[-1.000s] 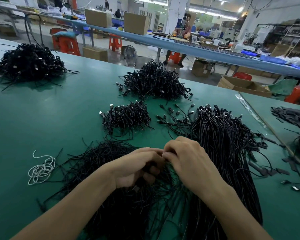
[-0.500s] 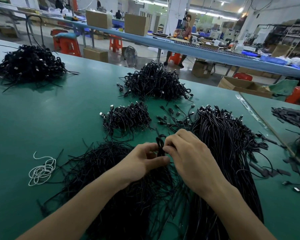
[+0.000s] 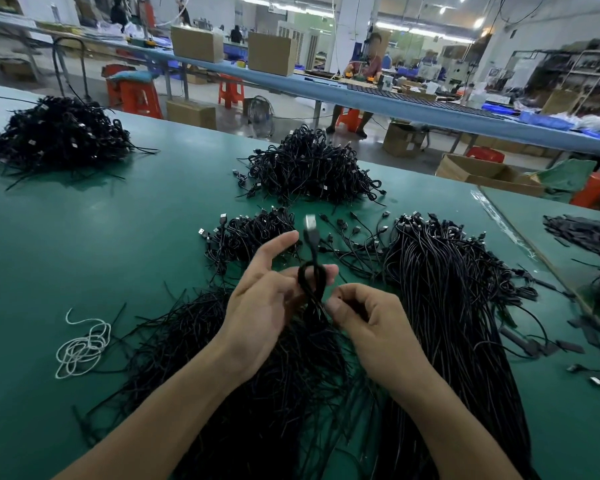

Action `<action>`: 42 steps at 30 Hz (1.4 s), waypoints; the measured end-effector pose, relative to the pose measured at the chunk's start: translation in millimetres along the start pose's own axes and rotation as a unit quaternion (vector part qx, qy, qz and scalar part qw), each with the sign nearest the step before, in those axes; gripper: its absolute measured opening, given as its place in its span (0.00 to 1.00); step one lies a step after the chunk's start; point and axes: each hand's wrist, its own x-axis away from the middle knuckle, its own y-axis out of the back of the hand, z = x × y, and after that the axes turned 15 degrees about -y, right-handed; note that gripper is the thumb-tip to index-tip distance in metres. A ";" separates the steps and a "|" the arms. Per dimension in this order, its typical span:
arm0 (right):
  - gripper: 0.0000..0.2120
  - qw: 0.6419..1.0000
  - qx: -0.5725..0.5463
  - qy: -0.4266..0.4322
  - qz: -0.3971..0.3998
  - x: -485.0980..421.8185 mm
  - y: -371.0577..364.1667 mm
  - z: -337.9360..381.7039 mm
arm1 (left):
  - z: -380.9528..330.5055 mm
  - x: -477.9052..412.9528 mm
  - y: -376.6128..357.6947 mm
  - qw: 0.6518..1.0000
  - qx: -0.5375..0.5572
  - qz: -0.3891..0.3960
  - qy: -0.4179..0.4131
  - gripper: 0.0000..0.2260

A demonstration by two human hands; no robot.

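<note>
Item in hand: one black coiled cable (image 3: 311,284), held upright in the air above the near middle of the table (image 3: 118,244), between my two hands. Its plug (image 3: 310,224) stands clear at the top, metal end upward, slightly blurred. The coil is wound into a narrow loop below the plug.

Left hand (image 3: 264,303): it grips the coil at mid-height. The thumb lies against the right side of the loop, the lower fingers are curled behind it, and the forefinger points straight up, clear of the cable.

Right hand (image 3: 364,317): fingers curled, thumb and forefinger pinching at the coil's lower end. The remaining fingers are folded into the palm.

Directly beneath both hands lies a loose heap of thin black strands (image 3: 243,382), spread across the near edge of the table. Just to the right of it runs a long bundle of straight black cables (image 3: 447,306), laid lengthwise, its plugs at the far end. Between that bundle and a small pile of coiled cables (image 3: 250,237), several loose cables (image 3: 357,237) lie scattered with their plugs showing.

Further out, a larger pile (image 3: 309,168) sits near the far edge, and another pile (image 3: 59,133) sits at the far left, well apart from the rest. A tangle of white cord (image 3: 84,344) lies alone to my left.

Beyond the table, two cardboard boxes (image 3: 196,43) stand on a long bench, with red stools (image 3: 136,97) on the floor below.
</note>
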 end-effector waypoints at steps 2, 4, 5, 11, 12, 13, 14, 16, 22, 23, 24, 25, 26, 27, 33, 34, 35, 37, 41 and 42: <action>0.09 1.000 0.008 -0.016 -0.007 -3.3 4.4 -4.5 | -3.2 3.3 -2.5 0.999 -0.039 0.031 -0.019 0.18; 0.08 0.999 0.010 -0.027 -0.023 -7.1 7.4 -8.5 | -2.0 4.9 -7.9 0.982 -0.164 0.074 -0.060 0.12; 0.08 0.999 0.008 -0.029 -0.035 -8.3 8.2 -9.9 | -0.1 5.6 -10.1 0.966 -0.226 0.089 -0.086 0.08; 0.06 0.989 0.015 0.020 -0.144 -8.5 7.9 -6.0 | 9.7 6.7 -9.2 0.907 -0.404 0.059 -0.099 0.11; 0.06 0.988 0.009 0.030 -0.151 -7.4 5.7 -4.4 | 11.3 6.1 -10.7 0.909 -0.404 0.067 -0.081 0.10; 0.07 0.988 0.004 0.038 -0.152 -6.1 2.7 -2.9 | 13.3 5.2 -12.0 0.907 -0.411 0.070 -0.064 0.10; 0.07 0.988 0.001 0.043 -0.147 -4.6 -0.8 -1.8 | 14.2 4.6 -13.5 0.904 -0.421 0.067 -0.045 0.10; 0.09 0.989 0.000 0.051 -0.139 -2.4 -5.8 -0.9 | 14.4 3.0 -15.1 0.915 -0.398 0.057 -0.002 0.09; 0.11 0.991 0.030 0.065 -0.109 0.5 -2.5 -4.0 | 10.6 -0.2 -15.5 0.985 -0.153 -0.049 0.065 0.08; 0.11 0.993 0.034 0.057 -0.099 1.0 -1.9 -5.7 | 8.8 -0.4 -16.0 0.989 -0.115 -0.062 0.071 0.11; 0.10 0.994 0.036 0.046 -0.087 0.8 -1.6 -6.5 | 5.8 -0.9 -16.6 0.992 -0.078 -0.071 0.075 0.13; 0.08 0.996 0.035 0.032 -0.072 0.1 -1.3 -7.4 | 3.6 -1.8 -15.6 0.993 -0.057 -0.072 0.071 0.15; 0.08 0.998 0.033 0.021 -0.059 -0.6 -0.9 -8.2 | 1.1 -2.5 -15.0 0.995 -0.051 -0.066 0.061 0.16; 0.08 0.998 0.031 0.014 -0.050 -1.3 -0.5 -8.8 | -0.3 -3.2 -13.9 0.996 -0.058 -0.057 0.048 0.15; 0.11 0.990 0.091 0.033 -0.099 -3.0 1.8 -6.9 | 8.9 5.8 -9.1 0.963 -0.260 0.042 -0.057 0.06; 0.12 0.987 0.103 0.048 -0.116 -3.0 2.3 -6.2 | 10.8 7.5 -7.2 0.952 -0.295 0.044 -0.072 0.09; 0.11 0.983 0.113 0.063 -0.130 -2.7 2.2 -5.7 | 12.7 8.4 -5.5 0.941 -0.327 0.042 -0.081 0.11; 0.08 0.975 0.135 0.089 -0.153 -1.5 0.3 -6.4 | 15.2 9.6 -3.9 0.927 -0.367 0.033 -0.078 0.13; 0.04 0.959 0.139 0.142 -0.201 -1.0 -3.6 -9.2 | 13.1 5.8 -7.8 0.936 -0.349 0.037 0.037 0.18; 0.04 0.955 0.139 0.154 -0.210 -1.5 -4.5 -10.3 | 11.3 4.0 -9.0 0.944 -0.314 0.037 0.089 0.19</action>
